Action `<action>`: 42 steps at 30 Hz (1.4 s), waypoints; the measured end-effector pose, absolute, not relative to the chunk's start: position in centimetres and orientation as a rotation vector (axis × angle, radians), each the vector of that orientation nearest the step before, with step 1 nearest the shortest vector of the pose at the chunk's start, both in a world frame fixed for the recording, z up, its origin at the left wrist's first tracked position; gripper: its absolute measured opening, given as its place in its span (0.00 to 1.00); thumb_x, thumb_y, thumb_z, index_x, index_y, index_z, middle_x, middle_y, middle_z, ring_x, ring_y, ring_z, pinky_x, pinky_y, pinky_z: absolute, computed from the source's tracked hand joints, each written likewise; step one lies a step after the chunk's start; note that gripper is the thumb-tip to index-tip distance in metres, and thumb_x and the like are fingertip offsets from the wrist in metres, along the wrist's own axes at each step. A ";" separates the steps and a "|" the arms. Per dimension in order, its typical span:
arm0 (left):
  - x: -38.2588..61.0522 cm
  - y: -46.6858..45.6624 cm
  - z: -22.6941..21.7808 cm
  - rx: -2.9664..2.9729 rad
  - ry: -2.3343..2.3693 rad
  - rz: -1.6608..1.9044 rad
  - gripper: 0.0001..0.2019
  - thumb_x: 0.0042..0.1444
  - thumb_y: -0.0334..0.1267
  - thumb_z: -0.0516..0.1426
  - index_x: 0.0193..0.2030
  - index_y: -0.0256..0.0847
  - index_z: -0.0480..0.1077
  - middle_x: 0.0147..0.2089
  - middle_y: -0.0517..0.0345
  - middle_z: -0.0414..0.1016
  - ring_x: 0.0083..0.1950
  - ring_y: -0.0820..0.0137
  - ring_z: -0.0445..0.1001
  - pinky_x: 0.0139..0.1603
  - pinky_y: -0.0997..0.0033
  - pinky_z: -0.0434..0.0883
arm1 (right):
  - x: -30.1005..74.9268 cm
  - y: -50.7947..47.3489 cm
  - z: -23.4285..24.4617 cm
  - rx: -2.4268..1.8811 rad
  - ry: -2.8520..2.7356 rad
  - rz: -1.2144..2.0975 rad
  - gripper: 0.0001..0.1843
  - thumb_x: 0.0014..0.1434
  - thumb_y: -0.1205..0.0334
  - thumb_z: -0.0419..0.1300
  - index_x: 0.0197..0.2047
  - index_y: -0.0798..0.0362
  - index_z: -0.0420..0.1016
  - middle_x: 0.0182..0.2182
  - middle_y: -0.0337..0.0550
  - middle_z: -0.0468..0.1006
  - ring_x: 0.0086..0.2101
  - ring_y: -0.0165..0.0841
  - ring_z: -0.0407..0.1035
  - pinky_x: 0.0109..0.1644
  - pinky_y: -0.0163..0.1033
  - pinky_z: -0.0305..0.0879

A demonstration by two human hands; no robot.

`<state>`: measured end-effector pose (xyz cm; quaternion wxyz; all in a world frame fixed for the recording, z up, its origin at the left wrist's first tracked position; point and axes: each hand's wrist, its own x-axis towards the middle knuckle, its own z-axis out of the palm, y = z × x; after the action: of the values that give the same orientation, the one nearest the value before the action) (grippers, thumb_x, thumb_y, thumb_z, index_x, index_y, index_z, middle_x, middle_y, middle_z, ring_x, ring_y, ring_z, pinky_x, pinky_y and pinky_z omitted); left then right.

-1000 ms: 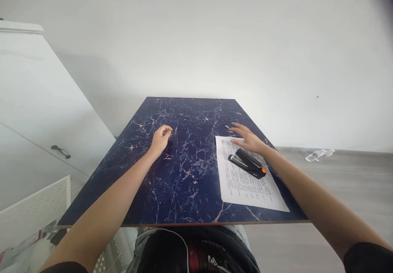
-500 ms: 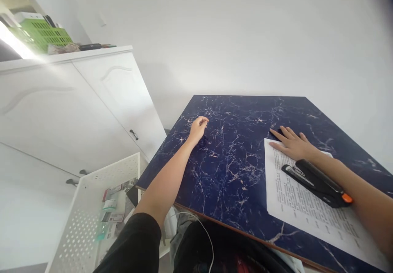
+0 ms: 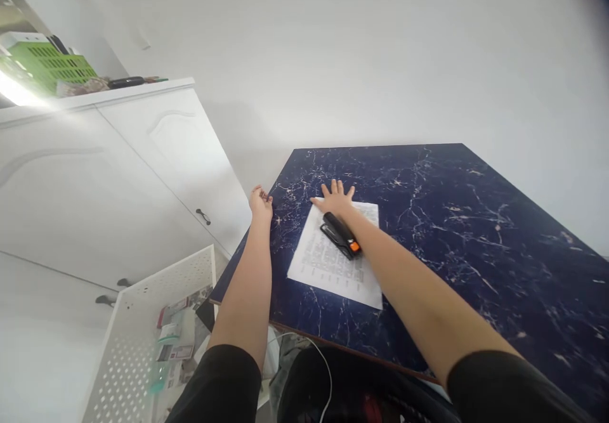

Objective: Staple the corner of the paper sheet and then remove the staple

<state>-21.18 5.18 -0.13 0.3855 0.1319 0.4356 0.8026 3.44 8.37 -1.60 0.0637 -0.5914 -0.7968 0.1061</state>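
Observation:
My right hand (image 3: 335, 201) lies flat with its fingers spread, over the top edge of a printed paper sheet (image 3: 311, 261) on the dark blue marbled table (image 3: 428, 233). A black stapler (image 3: 340, 235) with an orange end rests on the sheet, close beside my right wrist and forearm. My left hand (image 3: 261, 203) is at the table's left edge. Its fingers are loosely curled and slightly apart, and nothing shows in them. The hand is apart from the sheet.
To the left stands a white cabinet (image 3: 157, 156) with dark handles. On its top are a green basket (image 3: 52, 65) and small items. A white perforated bin (image 3: 126, 340) with packages sits below, beside the table. A white cable (image 3: 323, 359) hangs at the front edge.
The sheet and stapler have slid left across the table along with my right hand, from the right side to the middle. My left hand has moved left to the table's edge.

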 end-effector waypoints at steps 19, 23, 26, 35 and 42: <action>-20.9 6.0 -0.6 0.363 1.184 2.041 0.06 0.52 0.29 0.56 0.35 0.42 0.66 0.25 0.68 0.59 0.23 0.78 0.62 0.28 0.77 0.62 | 1.8 5.4 -2.4 -0.976 -2.851 0.268 0.34 0.75 0.52 0.42 0.80 0.49 0.43 0.78 0.47 0.38 0.75 0.48 0.34 0.74 0.70 0.31; -20.0 6.0 -0.6 0.545 1.266 1.980 0.05 0.51 0.28 0.57 0.32 0.41 0.68 0.25 0.66 0.64 0.24 0.77 0.65 0.27 0.77 0.62 | 4.6 5.7 -3.0 -0.912 -2.863 0.226 0.34 0.75 0.52 0.42 0.80 0.48 0.45 0.77 0.47 0.40 0.75 0.49 0.36 0.74 0.72 0.32; -18.4 5.7 -0.5 0.753 1.291 1.880 0.04 0.49 0.27 0.60 0.31 0.40 0.72 0.28 0.62 0.72 0.27 0.75 0.70 0.28 0.76 0.64 | 7.1 5.8 -3.4 -0.892 -2.840 0.223 0.33 0.76 0.50 0.42 0.80 0.47 0.46 0.77 0.48 0.42 0.75 0.50 0.38 0.74 0.71 0.33; -14.6 3.5 0.2 1.144 0.928 1.154 0.04 0.54 0.29 0.66 0.35 0.37 0.75 0.37 0.46 0.81 0.42 0.60 0.82 0.52 0.55 0.77 | 17.6 3.3 -1.9 -0.907 -2.828 0.380 0.33 0.75 0.41 0.41 0.79 0.35 0.47 0.76 0.32 0.45 0.74 0.42 0.39 0.78 0.60 0.30; -19.7 4.5 -0.7 0.933 1.823 1.981 0.13 0.51 0.18 0.57 0.28 0.43 0.73 0.34 0.57 0.73 0.45 0.65 0.74 0.49 0.69 0.70 | 23.9 1.1 -1.3 -1.088 -2.768 0.429 0.32 0.74 0.42 0.43 0.78 0.36 0.50 0.76 0.32 0.46 0.74 0.43 0.38 0.78 0.61 0.27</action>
<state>-19.74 4.50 -0.72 0.1457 0.3239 0.6329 0.6880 23.94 1.09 -1.33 0.0685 -0.3612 -0.9190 0.1424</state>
